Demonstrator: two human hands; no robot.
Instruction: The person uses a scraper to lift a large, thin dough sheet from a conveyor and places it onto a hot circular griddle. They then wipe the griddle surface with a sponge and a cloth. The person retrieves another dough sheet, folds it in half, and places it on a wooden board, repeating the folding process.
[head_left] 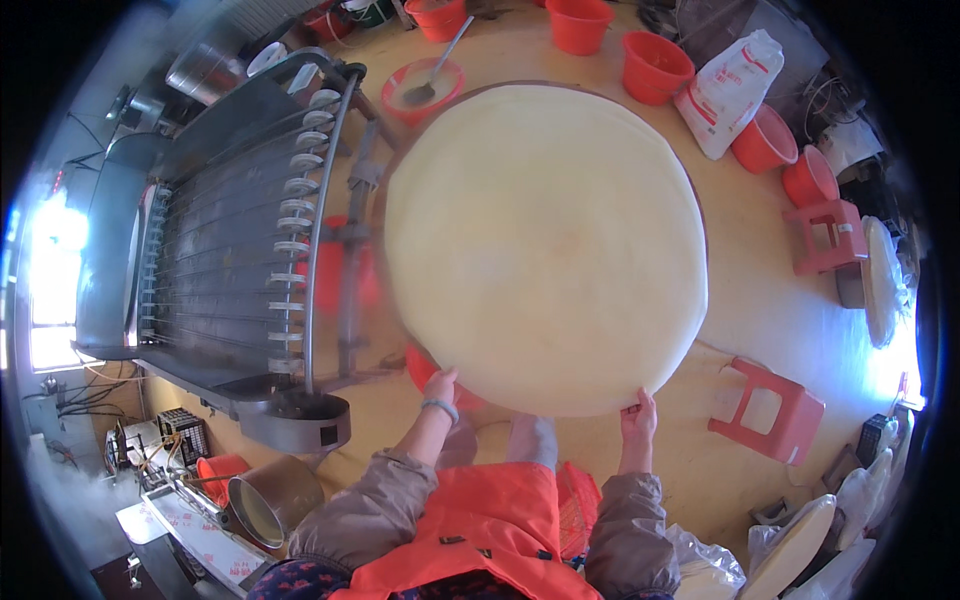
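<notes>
A large round board (697, 200) covered with a pale cream, smooth sheet (545, 250) fills the middle of the head view. My left hand (440, 390), with a band at the wrist, is closed on its lower-left edge. My right hand (638, 412) grips the lower-right edge, thumb near the rim. To the left stands a grey metal machine (215, 250) with parallel rods and white rollers, alongside the board. My orange apron (480, 510) shows below.
Red tubs (655, 62), a bowl with a ladle (421, 92) and a white sack (728, 92) stand behind. A red stool (780, 410) is at right. A metal pot (272, 500) sits lower left; stacked round discs (790, 548) lie lower right.
</notes>
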